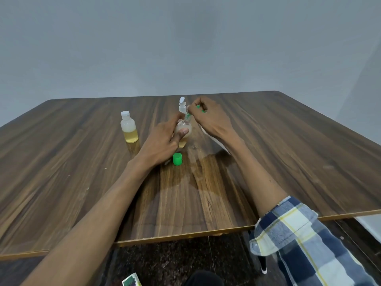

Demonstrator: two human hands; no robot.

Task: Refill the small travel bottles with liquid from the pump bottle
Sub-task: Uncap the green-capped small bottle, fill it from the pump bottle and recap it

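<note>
My left hand (165, 139) wraps the small round travel bottle (184, 129) upright on the table (288, 141), neck pointing up, directly beneath my right hand (208, 116), whose fingers pinch a green piece (198, 107) above its mouth.

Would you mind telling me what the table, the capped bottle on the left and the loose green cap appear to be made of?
Table: probably wood-grain laminate over board, going by its glossy streaked surface and pale raw edge.
Capped bottle: translucent, slightly frosted plastic, since the yellow liquid shows through; its white cap looks opaque.
Green cap: opaque, smooth plastic of uniform bright colour.
</note>
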